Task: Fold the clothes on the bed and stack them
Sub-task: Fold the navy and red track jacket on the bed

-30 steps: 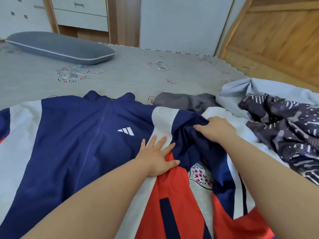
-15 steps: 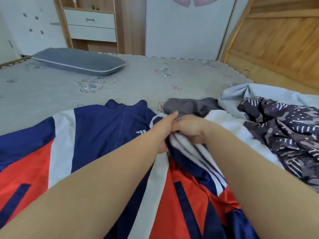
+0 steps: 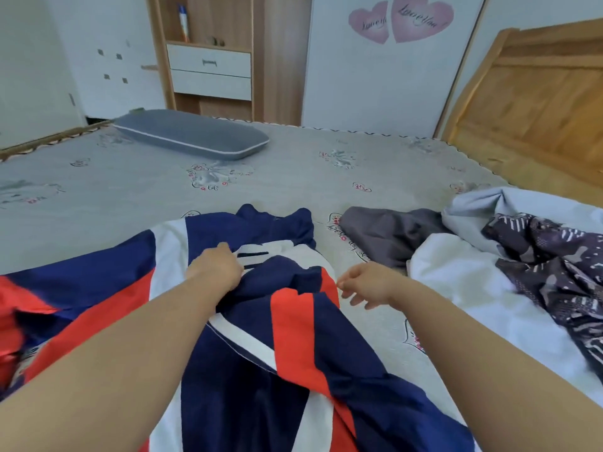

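**Sleeve Folded In, First Jacket Takes Shape**

My left hand point(image 3: 215, 270) presses the folded-over sleeve onto the chest of the jacket point(image 3: 267, 337); whether its fingers pinch cloth I cannot tell. My right hand point(image 3: 368, 283), which gripped that sleeve a second ago, now hangs free, fingers loose, just beside the jacket. One side is folded; the grey garment point(image 3: 388, 231) and patterned garment point(image 3: 554, 262) wait unfolded on the bed point(image 3: 293, 177).

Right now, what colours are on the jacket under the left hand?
Navy blue, red and white panels on the jacket, under the left hand; the head view shows it.
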